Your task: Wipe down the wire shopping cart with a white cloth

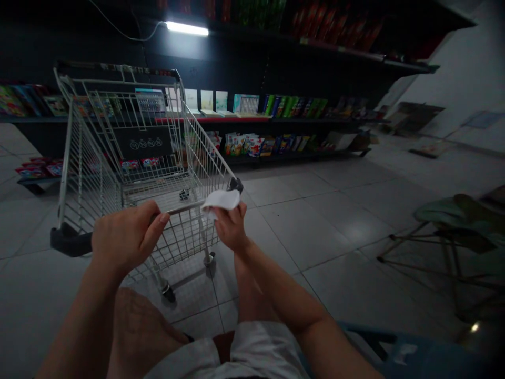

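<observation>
A metal wire shopping cart (98, 158) stands on the tiled floor right in front of me, basket empty apart from a small dark item on its floor. My left hand (126, 234) is closed around the cart's push handle near its left half. My right hand (231, 223) pinches a white cloth or tissue (221, 200) against the right end of the same handle, beside the dark end cap. My knees and white shorts show at the bottom of the view.
Dark shelving (244, 118) with books and colourful packages runs along the far wall under a strip light (187, 28). A folding chair frame (453, 237) stands at the right. A blue seat edge (394, 350) shows at lower right.
</observation>
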A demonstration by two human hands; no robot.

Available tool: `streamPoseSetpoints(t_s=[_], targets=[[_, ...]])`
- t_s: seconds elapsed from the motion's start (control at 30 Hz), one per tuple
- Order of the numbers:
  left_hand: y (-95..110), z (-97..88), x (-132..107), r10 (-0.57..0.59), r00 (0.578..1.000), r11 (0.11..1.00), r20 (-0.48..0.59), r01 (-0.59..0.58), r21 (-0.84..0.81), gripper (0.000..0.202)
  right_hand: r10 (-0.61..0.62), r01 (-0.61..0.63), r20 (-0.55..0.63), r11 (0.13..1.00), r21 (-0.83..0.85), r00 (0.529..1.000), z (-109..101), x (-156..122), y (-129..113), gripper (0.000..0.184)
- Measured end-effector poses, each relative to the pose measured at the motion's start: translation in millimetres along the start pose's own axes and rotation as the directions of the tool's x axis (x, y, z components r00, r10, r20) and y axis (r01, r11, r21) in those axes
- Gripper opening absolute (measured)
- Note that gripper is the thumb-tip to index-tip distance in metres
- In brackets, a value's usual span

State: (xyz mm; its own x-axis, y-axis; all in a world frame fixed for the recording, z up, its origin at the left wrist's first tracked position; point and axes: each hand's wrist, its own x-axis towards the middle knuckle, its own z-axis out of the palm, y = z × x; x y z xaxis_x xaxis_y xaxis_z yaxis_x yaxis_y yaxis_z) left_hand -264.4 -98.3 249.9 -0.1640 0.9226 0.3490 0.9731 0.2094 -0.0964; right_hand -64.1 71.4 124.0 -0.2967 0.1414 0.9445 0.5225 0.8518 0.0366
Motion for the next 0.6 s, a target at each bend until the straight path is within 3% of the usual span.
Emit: streamPoseSetpoints(t_s=[0.07,0.1,0.17,0.23,0.3,0.4,0.47,0.53,0.6], targets=[[-3,-0.1,-3,-0.012,1.0,1.0,0.008,0.012,0.019,0.05,-0.076,0.072,0.101,0.996,0.05,0.992,4,-8,12,0.023],[-4,-1.1,-4,-0.021,1.0,1.0,0.019,0.021,0.021,0.048,-0.052,0.044,0.119,0.997,0.071,0.992,5,-9,18,0.022],[-3,-4.7,-5,-0.049,0.997,0.999,0.052,0.048,0.022,0.045,0.138,-0.144,0.081,0.987,0.074,0.987,5,-9,25,0.027],[5,-9.3,-2,-0.101,0.992,0.994,0.078,0.099,0.035,0.046,0.353,-0.352,0.0,0.934,0.066,0.936,6,-13,19,0.038],[20,-13.2,7,-0.139,0.987,0.99,0.075,0.137,0.034,0.049,0.439,-0.437,0.001,0.896,0.081,0.899,10,-25,4,0.042],[48,-14.8,27,-0.095,0.995,0.995,0.026,0.096,-0.023,0.051,0.311,-0.335,0.166,0.932,0.14,0.936,9,-50,-12,0.036],[64,-12.6,39,-0.033,0.999,0.998,0.009,0.033,-0.054,0.052,0.207,-0.257,0.228,0.941,0.22,0.952,-3,-56,-9,0.031],[75,-8.2,48,0.032,0.998,0.999,0.056,-0.03,-0.035,0.056,0.228,-0.272,0.18,0.921,0.279,0.957,-24,-41,4,0.032],[82,-2.8,51,0.098,0.988,0.994,0.119,-0.102,0.029,0.059,0.333,-0.342,0.081,0.897,0.279,0.939,-49,-1,19,0.034]])
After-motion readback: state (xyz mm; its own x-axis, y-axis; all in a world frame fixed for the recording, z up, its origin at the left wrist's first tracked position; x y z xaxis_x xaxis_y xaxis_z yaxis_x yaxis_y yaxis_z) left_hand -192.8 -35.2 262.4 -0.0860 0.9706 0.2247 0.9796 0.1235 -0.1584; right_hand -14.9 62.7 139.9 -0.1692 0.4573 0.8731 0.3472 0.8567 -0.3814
